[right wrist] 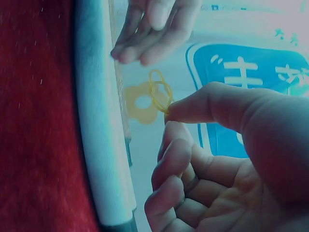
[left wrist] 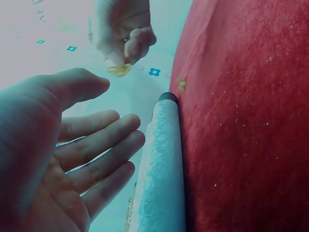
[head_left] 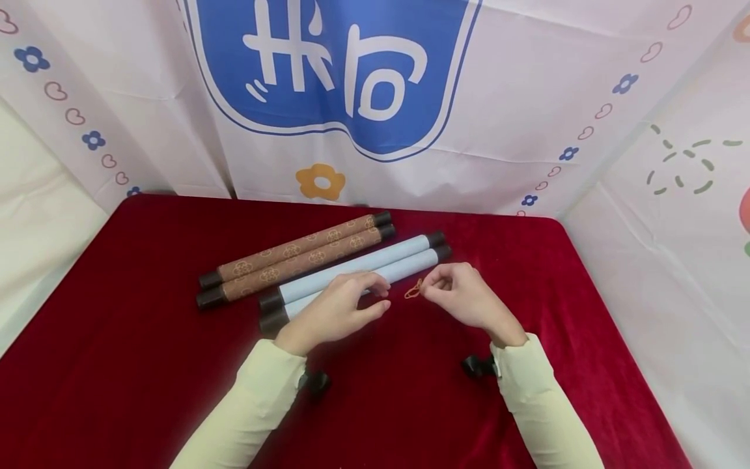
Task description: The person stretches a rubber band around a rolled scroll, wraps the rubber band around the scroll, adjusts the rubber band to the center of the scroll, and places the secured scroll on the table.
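My right hand (head_left: 463, 293) pinches a looped yellow rubber band (right wrist: 161, 92) between thumb and index finger, its other fingers curled in toward the palm. The band hangs out toward my left hand (head_left: 340, 306), which is held with fingers apart and nothing in it. Below and behind the left hand lies a light-blue scroll (head_left: 351, 264), rolled from both sides into two parallel rolls with dark end knobs. The left forearm and hand cover part of its near roll. In the left wrist view a small yellow piece (left wrist: 181, 83) rests on the red cloth past the scroll's end.
A brown scroll (head_left: 299, 257) with gold flower patterns, also in two rolls, lies behind the blue one. Red velvet cloth (head_left: 176, 391) covers the table. A printed white curtain (head_left: 515, 98) hangs along the back edge.
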